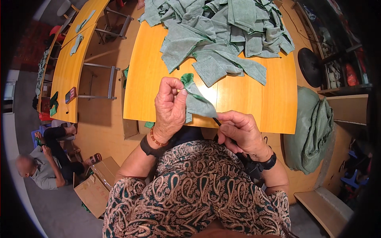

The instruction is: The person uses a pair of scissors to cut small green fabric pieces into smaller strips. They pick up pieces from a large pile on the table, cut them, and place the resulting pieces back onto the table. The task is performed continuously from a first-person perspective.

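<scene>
My left hand pinches the upper end of a small grey-green cloth piece, whose brighter green side shows at the top. The piece hangs slantwise over the near edge of the yellow table. Between the fingertips of my right hand is a thin dark stick-like tool, its upper end against the cloth's lower right corner. Whether that tip is inside the cloth or only touching it, I cannot tell. Beyond my hands lies a large heap of similar cloth pieces.
A bulky green fabric bundle stands right of the table. A black round object and shelves are farther right. At left are another long table, a cardboard box and a seated person holding something green.
</scene>
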